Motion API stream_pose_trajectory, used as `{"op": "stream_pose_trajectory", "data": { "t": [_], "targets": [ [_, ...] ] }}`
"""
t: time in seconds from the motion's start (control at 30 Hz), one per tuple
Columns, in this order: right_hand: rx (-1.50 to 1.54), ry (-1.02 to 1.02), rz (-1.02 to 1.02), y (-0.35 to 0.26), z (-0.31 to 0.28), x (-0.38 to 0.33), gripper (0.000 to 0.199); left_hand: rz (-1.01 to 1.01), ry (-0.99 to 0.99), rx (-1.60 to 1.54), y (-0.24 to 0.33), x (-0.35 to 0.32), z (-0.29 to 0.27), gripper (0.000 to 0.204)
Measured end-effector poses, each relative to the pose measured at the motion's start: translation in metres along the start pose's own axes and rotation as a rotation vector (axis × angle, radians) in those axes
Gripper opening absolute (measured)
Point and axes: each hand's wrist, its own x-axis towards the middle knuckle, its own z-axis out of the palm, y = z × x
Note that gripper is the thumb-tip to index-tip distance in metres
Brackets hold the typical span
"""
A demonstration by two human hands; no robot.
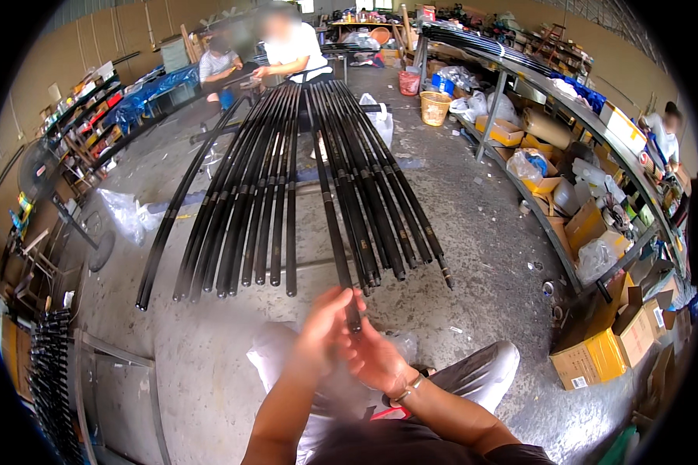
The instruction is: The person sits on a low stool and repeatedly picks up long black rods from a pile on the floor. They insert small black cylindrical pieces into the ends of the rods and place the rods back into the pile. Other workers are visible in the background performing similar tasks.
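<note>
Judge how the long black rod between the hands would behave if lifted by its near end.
The black rod is very long and thin, so it would probably flex and droop. Its round, glossy shaft looks apt to roll and slip in the hands, left and right.

a workshop: concrete floor [473,232], cluttered shelving [566,116], black rods [287,178] on racks.

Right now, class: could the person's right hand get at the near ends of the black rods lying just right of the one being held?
Probably yes. The right hand is beside the held rod, and those rod ends lie just beyond it with nothing between.
</note>
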Motion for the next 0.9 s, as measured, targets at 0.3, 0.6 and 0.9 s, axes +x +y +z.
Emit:
{"op": "stream_pose_trajectory", "data": {
  "t": [0.3, 0.6, 0.9],
  "targets": [
    [-0.042, 0.001, 0.0, 0.002, -0.006, 0.001, 0.042, 0.064, -0.057, -0.031, -0.009, 0.008, -0.006, 0.026],
    [0.054, -0.066, 0.062, 0.005, 0.003, 0.002, 0.046, 0.094, -0.031, -0.025, -0.009, 0.006, -0.007, 0.027],
    [0.027, -0.045, 0.022, 0.003, -0.013, 0.002, 0.054, 0.066, -0.047, -0.018, -0.007, 0.01, -0.005, 0.026]
  ]
}}
